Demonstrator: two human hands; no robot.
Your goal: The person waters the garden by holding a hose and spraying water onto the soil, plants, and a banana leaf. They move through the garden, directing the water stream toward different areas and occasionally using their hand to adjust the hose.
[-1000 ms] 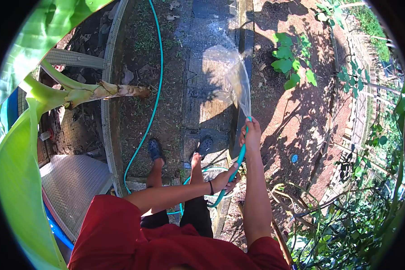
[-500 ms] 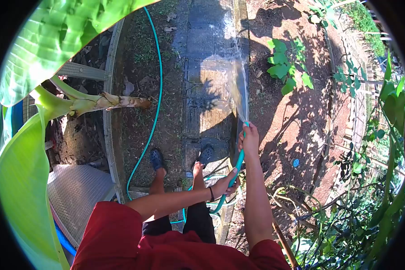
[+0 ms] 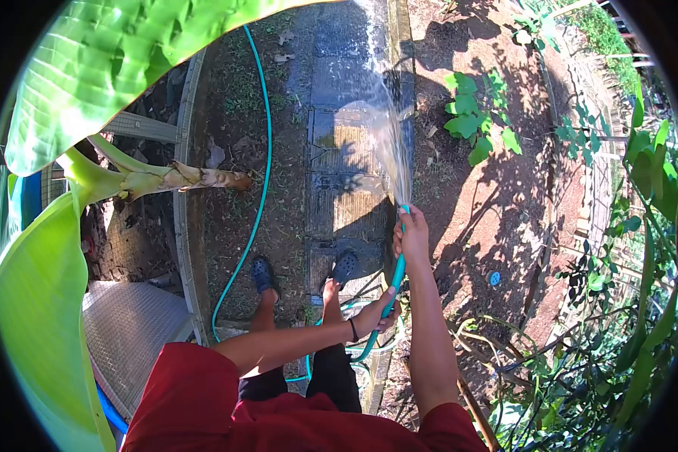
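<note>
My right hand [image 3: 413,237] is wrapped round the end of a green hose [image 3: 397,275], its thumb near the opening. Lower down the same hose, my left hand [image 3: 373,316] grips it, with a dark band on the wrist. Water [image 3: 393,147] sprays from the hose end in a fan, away from me onto the wet paved path [image 3: 339,83]. Behind my left hand, loops of the hose lie on the ground near my feet.
A long stretch of hose [image 3: 267,151] runs on the soil left of the path. Banana leaves [image 3: 41,301] and a stem [image 3: 166,178] stand at the left by a mesh fence. A leafy plant [image 3: 467,113] grows right of the path; dense plants fill the lower right.
Both hands and the hose end have shifted slightly to the left. The water spray has spread wider. Both hands keep their hold.
</note>
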